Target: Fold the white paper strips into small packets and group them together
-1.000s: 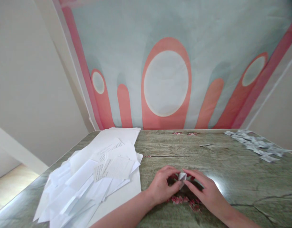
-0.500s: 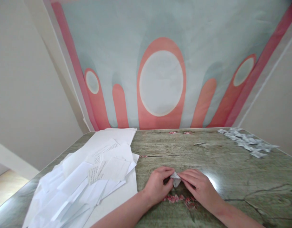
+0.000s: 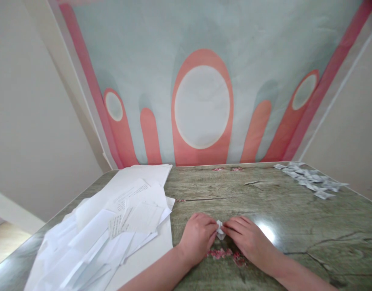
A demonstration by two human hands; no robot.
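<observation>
My left hand [image 3: 198, 237] and my right hand [image 3: 249, 242] meet on the greenish wood-grain table [image 3: 282, 210], near its front middle. Both pinch a small folded piece of white paper [image 3: 220, 230] between their fingertips. The fingers of each hand are curled and pressed onto the paper, which rests low against the table top. Most of the paper is hidden by the fingers.
A loose heap of white sheets and cut paper strips [image 3: 113, 226] covers the table's left side. Several small folded white papers [image 3: 310, 180] lie at the far right corner. A pink and grey patterned cloth [image 3: 200, 105] hangs behind the table.
Both hands have closed in tighter on the small paper, which now shows less. The view has shifted slightly right and up.
</observation>
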